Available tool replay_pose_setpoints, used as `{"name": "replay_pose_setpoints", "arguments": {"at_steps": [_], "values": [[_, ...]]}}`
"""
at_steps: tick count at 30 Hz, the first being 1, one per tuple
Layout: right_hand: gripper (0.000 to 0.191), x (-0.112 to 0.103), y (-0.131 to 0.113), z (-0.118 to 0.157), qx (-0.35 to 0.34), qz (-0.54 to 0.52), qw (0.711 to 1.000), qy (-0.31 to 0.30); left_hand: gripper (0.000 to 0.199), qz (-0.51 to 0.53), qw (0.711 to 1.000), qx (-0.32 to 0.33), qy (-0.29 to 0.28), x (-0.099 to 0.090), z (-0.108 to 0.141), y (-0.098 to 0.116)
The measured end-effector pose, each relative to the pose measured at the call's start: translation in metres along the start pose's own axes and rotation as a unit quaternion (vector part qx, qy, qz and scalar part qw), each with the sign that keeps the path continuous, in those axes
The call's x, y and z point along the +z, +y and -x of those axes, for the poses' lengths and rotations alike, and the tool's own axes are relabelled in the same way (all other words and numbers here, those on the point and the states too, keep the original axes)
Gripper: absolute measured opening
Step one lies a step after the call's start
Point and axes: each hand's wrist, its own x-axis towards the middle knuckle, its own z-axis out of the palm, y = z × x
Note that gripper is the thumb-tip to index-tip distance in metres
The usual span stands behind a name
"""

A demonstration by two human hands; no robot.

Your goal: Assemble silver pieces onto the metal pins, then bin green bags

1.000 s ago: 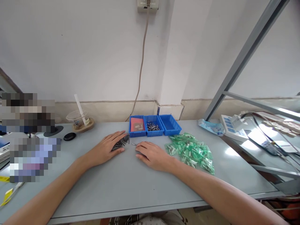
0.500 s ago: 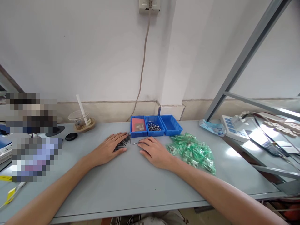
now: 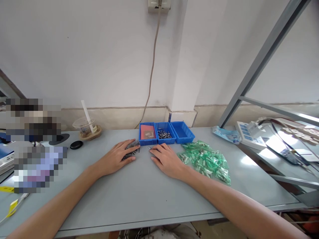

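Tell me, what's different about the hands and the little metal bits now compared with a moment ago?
The right hand has slid slightly forward, towards the blue bins, and the small pin at its fingertips moved too; whether it is gripped, I can't tell. The left hand has spread its index finger over the dark pins. Bins and green bags stayed put.

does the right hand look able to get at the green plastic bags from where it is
Probably yes: the green plastic bags lie on the table just beside the right hand, with nothing visible between, though its fingertips point away, so it would likely have to turn or draw back.
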Motion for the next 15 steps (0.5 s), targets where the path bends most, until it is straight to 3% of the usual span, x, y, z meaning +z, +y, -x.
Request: {"name": "replay_pose_setpoints", "arguments": {"at_steps": [9, 15], "values": [[0.026, 0.0041, 0.0072, -0.0005, 0.027, 0.051, 0.998, 0.006, 0.055, -0.007, 1.0, -0.006, -0.016, -0.0013, 0.0009, 0.0015], [0.02, 0.0022, 0.0087, -0.0004, 0.052, 0.015, 0.998, 0.014, 0.057, 0.002, 1.0, -0.015, -0.01, -0.0015, 0.0015, 0.0018]]}}
